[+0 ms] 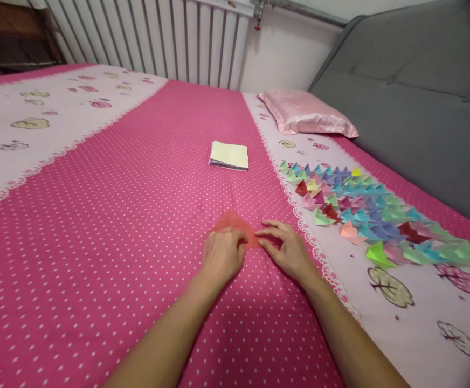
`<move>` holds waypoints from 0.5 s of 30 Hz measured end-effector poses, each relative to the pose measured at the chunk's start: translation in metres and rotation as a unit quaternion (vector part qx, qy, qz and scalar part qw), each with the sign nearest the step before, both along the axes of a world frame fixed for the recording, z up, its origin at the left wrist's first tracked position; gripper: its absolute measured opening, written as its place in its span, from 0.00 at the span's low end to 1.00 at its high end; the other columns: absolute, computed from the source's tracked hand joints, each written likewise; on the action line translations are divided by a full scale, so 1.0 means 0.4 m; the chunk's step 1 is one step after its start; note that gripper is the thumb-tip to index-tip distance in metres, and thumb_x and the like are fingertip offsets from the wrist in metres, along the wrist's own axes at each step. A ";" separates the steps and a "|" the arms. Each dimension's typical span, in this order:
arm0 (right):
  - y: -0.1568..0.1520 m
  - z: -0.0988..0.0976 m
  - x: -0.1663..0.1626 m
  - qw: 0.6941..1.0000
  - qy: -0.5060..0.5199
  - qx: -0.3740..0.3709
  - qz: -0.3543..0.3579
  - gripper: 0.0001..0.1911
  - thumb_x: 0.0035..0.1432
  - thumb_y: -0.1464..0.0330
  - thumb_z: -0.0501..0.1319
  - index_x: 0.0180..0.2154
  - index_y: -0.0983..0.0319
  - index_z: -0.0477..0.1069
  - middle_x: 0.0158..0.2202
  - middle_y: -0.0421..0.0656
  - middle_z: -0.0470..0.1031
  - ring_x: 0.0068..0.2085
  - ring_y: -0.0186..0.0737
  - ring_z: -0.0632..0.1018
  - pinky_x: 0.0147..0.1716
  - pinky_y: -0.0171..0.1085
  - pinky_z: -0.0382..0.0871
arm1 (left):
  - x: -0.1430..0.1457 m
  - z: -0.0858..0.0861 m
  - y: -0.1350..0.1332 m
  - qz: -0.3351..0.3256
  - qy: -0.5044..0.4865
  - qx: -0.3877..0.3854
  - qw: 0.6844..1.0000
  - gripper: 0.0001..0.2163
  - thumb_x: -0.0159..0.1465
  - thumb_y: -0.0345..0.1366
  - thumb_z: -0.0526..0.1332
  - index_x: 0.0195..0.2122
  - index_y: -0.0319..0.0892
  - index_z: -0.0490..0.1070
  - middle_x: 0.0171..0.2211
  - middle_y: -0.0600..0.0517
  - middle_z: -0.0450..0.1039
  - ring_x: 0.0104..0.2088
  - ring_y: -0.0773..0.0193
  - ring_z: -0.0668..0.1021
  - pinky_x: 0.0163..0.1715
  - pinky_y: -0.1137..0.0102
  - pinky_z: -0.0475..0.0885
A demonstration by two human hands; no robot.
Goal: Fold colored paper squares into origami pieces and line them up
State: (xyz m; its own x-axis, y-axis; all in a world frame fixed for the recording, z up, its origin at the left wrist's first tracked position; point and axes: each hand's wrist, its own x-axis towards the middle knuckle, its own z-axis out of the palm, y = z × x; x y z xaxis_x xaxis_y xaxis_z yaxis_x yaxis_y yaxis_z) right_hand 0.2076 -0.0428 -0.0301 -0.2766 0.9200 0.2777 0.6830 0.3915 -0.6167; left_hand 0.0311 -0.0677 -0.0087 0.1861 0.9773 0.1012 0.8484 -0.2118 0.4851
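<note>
- Head view, the only one: the red-orange paper [232, 220] lies on the polka-dot bedspread [109, 242], between and partly under the two hands, with one pointed corner aimed away from the person.
- The left hand [223, 252] covers the paper's left part, fingers curled over it, thumb drawn in toward the forefinger; it appears to be grasping the near edge.
- The right hand [287, 249] reaches in from the other side, fingers loosely bent, forefinger and thumb tips at the paper's right end. Whether they pinch it or merely rest there, I cannot tell.
- Handling, as I judge it: the paper should be nearly weightless, thin and easy to bend, apt to keep any crease and to tear or crumple if tugged. It may slide on the cloth, and the soft bed beneath would give little backing for a sharp fold.
- Best hold, in my view: light fingertip pinches at the corners or edges, one hand steadying the sheet, the middle left unpressed.
- Beyond the hands sits a paper stack [229, 155], pale yellow on top; to the right stand rows of small folded papers [374, 202], with a pink pillow [305, 112] farther back.
</note>
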 end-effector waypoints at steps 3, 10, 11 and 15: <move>-0.008 -0.004 -0.014 0.999 -0.022 0.023 -0.012 0.12 0.49 0.61 0.63 0.37 0.58 0.75 0.48 0.48 0.70 0.50 0.48 0.70 0.50 0.48 0.63 | 0.004 -0.003 -0.002 0.013 0.004 0.006 1.000 0.08 0.59 0.35 0.56 0.35 0.43 0.74 0.32 0.49 0.75 0.32 0.61 0.75 0.36 0.66 0.67; -0.014 -0.010 -0.026 0.999 -0.031 0.020 -0.028 0.12 0.46 0.66 0.63 0.36 0.58 0.74 0.49 0.48 0.69 0.51 0.49 0.69 0.50 0.48 0.62 | 0.005 -0.008 0.000 0.019 0.008 0.004 1.000 0.08 0.58 0.33 0.56 0.36 0.44 0.74 0.31 0.50 0.75 0.31 0.61 0.75 0.36 0.65 0.67; -0.014 -0.010 -0.025 0.999 -0.029 0.017 -0.029 0.12 0.46 0.68 0.63 0.36 0.58 0.74 0.49 0.47 0.69 0.51 0.49 0.69 0.50 0.48 0.62 | 0.004 -0.007 0.000 0.019 0.005 0.000 1.000 0.08 0.58 0.33 0.56 0.36 0.43 0.75 0.32 0.49 0.75 0.31 0.61 0.75 0.36 0.66 0.68; -0.012 -0.009 -0.020 0.999 -0.020 0.003 -0.041 0.13 0.45 0.72 0.61 0.36 0.57 0.74 0.48 0.46 0.69 0.50 0.48 0.69 0.50 0.48 0.62 | 0.000 -0.004 0.001 0.014 -0.009 -0.011 1.000 0.10 0.57 0.30 0.55 0.36 0.43 0.75 0.33 0.49 0.76 0.32 0.61 0.75 0.36 0.66 0.68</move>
State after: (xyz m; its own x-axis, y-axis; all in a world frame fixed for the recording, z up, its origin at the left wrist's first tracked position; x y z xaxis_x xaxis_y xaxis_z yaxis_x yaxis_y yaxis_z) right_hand 0.1996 -0.0476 -0.0336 -0.2114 0.9383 0.2737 0.7373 0.3369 -0.5855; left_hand 0.0311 -0.0673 -0.0104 0.1567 0.9841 0.0835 0.8446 -0.1773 0.5052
